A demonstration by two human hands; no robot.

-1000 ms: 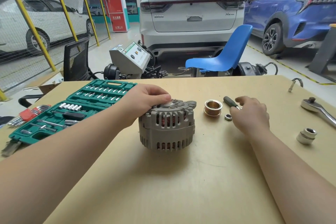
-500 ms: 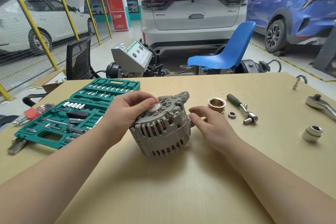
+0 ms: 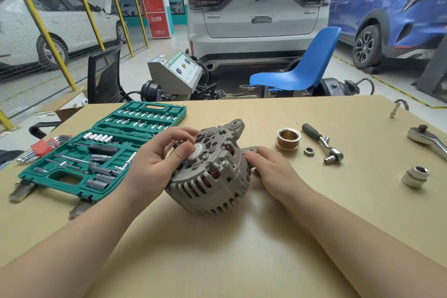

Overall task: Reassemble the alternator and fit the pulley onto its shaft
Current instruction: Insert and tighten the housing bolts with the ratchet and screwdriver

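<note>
Grey alternator [image 3: 212,174] tilted, end face seemingly toward left hand [image 3: 154,164]

Flat tan wooden table [image 3: 242,261]. Centre: grey ribbed cast-metal alternator [image 3: 212,176], tilted. 9 o'clock: open green plastic socket case [image 3: 106,152]; red-holdered hex key set [image 3: 41,147] beyond it. 2 o'clock: brass grooved pulley [image 3: 288,138], small steel nut [image 3: 309,151], dark-handled ratchet [image 3: 323,144]. 3 o'clock: large silver socket [image 3: 414,176], chrome ratchet head [image 3: 428,139].

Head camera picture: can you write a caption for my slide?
Both hands, left and right, tilt the alternator on the table; pulley and nut wait nearby.
</note>
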